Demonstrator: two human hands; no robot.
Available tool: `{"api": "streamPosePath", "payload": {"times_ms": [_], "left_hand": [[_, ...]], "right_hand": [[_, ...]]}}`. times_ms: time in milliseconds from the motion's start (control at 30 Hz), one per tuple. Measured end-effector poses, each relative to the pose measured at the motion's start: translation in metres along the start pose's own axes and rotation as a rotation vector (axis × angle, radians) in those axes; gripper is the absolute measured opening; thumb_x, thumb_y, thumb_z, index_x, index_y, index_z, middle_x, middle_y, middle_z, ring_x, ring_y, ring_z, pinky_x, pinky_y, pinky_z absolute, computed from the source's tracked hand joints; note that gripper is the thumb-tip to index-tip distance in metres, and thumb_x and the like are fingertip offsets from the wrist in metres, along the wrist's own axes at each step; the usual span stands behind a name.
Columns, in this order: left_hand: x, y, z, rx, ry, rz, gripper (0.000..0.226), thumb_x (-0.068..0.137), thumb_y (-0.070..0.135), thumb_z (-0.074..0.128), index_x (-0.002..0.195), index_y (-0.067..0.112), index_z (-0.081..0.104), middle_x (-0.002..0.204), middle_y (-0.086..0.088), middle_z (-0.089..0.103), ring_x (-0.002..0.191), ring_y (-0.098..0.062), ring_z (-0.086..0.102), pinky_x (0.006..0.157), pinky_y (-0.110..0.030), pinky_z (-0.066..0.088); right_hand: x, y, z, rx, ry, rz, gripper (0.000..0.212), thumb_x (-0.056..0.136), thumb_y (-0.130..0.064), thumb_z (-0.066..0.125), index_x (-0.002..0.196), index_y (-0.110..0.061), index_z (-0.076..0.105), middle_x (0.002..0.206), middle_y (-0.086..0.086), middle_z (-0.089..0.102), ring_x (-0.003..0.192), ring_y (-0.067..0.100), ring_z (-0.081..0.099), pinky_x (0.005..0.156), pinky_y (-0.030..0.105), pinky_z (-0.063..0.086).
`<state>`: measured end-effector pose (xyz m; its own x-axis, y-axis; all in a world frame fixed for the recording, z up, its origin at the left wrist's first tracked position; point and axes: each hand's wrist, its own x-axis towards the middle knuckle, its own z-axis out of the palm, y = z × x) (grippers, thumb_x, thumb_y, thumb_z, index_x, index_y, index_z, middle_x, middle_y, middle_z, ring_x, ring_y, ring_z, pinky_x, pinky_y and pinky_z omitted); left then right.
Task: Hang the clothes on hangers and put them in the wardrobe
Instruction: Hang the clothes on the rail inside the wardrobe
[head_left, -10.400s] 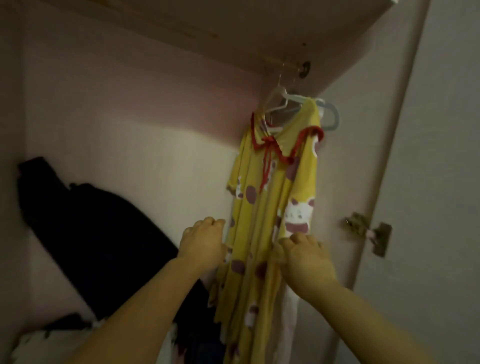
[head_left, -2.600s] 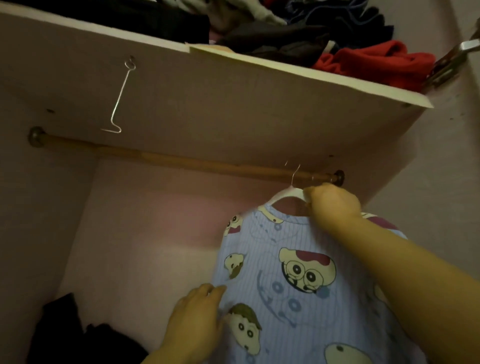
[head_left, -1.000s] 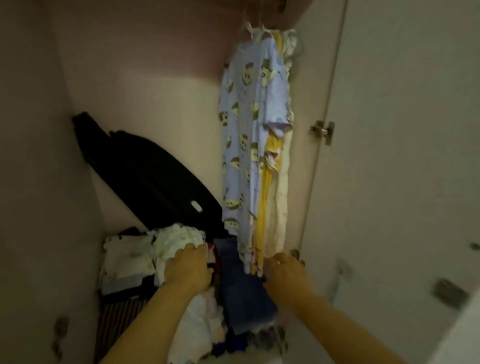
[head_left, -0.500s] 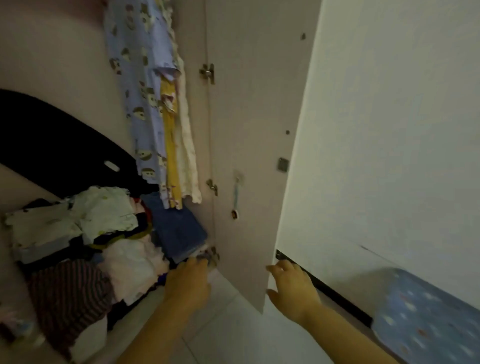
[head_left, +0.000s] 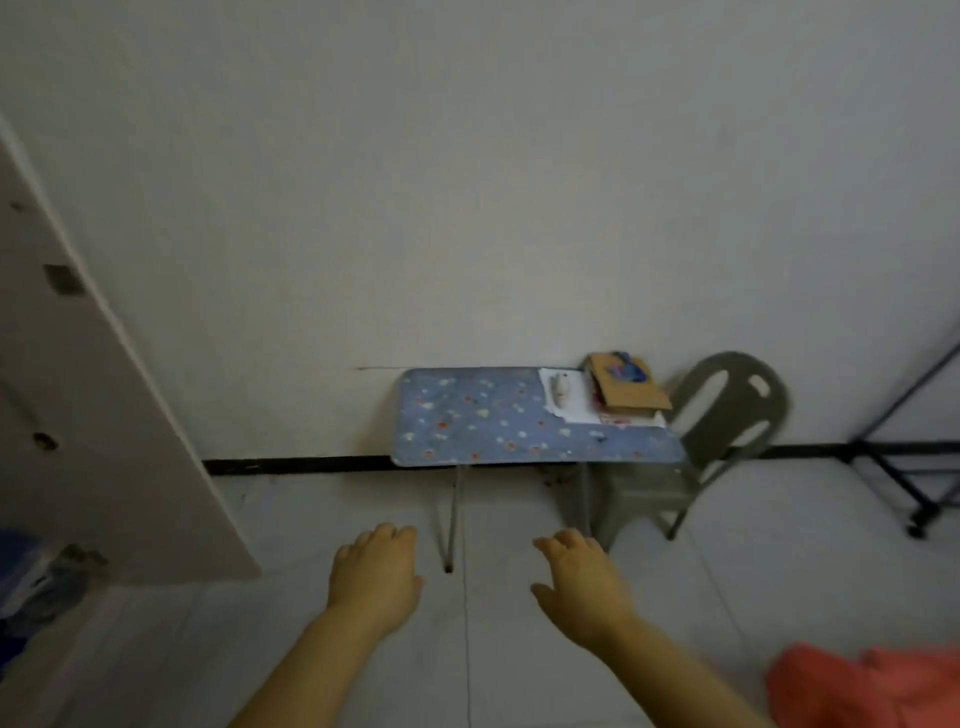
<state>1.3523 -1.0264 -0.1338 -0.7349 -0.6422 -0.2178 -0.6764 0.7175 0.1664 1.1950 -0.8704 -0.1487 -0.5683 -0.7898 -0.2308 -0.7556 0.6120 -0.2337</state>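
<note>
We have 2 hands out in front of us and neither carries anything. The left hand (head_left: 376, 569) hangs over the floor (head_left: 291, 525) with its fingers (head_left: 397, 535) loosely bent and released, and the right hand (head_left: 576, 582) is spread, thumb out, just as free.

The only loose clothing we can see is the orange-red garment (head_left: 872, 686) in the bottom right corner, below the right hand and well apart from it. We cannot tell what it lies on. The wardrobe door (head_left: 104, 441) stands open along the left edge, with some blue cloth (head_left: 21, 571) low beside it. Against the wall ahead stands a small worktop (head_left: 493, 421) with a flowered blue cover, a cardboard box (head_left: 631, 387) at its right end and a chair (head_left: 727, 415) beside it.

We judge 3 risks:
- No hanger is in view, so we could lift the garment with nothing to put it on.
- The worktop's thin legs are near, and a careless step toward the garment could knock them.
- On the way back, the open door's edge juts into our path, and trailing cloth could snag on it.
</note>
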Motion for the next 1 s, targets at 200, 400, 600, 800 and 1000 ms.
{"api": "streamPosePath", "payload": {"times_ms": [200, 400, 600, 800, 1000], "left_hand": [[-0.029, 0.13, 0.042, 0.008, -0.088, 0.409, 0.048, 0.094, 0.038, 0.046, 0.138, 0.023, 0.035, 0.137, -0.001, 0.042, 0.124, -0.022, 0.042, 0.1, -0.03, 0.034], [-0.114, 0.258, 0.095, 0.078, -0.198, 0.756, 0.051, 0.092, 0.041, 0.048, 0.139, 0.024, 0.034, 0.139, -0.001, 0.04, 0.126, -0.023, 0.04, 0.1, -0.034, 0.034], [-0.204, 0.374, 0.128, 0.172, -0.22, 1.063, 0.054, 0.09, 0.042, 0.05, 0.138, 0.025, 0.033, 0.137, 0.001, 0.041, 0.126, -0.022, 0.041, 0.1, -0.033, 0.035], [-0.285, 0.499, 0.168, 0.289, -0.226, 1.241, 0.053, 0.088, 0.045, 0.051, 0.135, 0.025, 0.038, 0.132, 0.0, 0.045, 0.124, -0.023, 0.044, 0.098, -0.035, 0.037], [-0.363, 0.617, 0.214, 0.308, -0.292, 1.357, 0.054, 0.089, 0.038, 0.051, 0.138, 0.024, 0.035, 0.133, -0.003, 0.044, 0.122, -0.026, 0.045, 0.096, -0.034, 0.038]], "right_hand": [[-0.154, 0.104, 0.008, 0.023, 0.118, 0.43, 0.054, 0.092, -0.039, 0.048, 0.142, -0.025, 0.035, 0.139, 0.001, 0.039, 0.125, 0.023, 0.04, 0.101, 0.03, 0.033], [-0.323, 0.167, 0.028, 0.064, 0.122, 0.801, 0.05, 0.089, -0.039, 0.051, 0.135, -0.025, 0.041, 0.133, 0.003, 0.044, 0.122, 0.024, 0.043, 0.098, 0.03, 0.037], [-0.465, 0.212, 0.051, 0.128, 0.199, 1.087, 0.052, 0.09, -0.04, 0.05, 0.139, -0.026, 0.038, 0.135, 0.002, 0.043, 0.123, 0.023, 0.043, 0.097, 0.03, 0.036], [-0.578, 0.276, 0.075, 0.232, 0.263, 1.269, 0.054, 0.09, -0.039, 0.052, 0.14, -0.025, 0.036, 0.137, 0.002, 0.04, 0.121, 0.025, 0.042, 0.096, 0.033, 0.038], [-0.673, 0.351, 0.093, 0.275, 0.286, 1.36, 0.054, 0.092, -0.039, 0.049, 0.142, -0.024, 0.034, 0.137, 0.003, 0.039, 0.122, 0.025, 0.041, 0.097, 0.032, 0.037]]}}
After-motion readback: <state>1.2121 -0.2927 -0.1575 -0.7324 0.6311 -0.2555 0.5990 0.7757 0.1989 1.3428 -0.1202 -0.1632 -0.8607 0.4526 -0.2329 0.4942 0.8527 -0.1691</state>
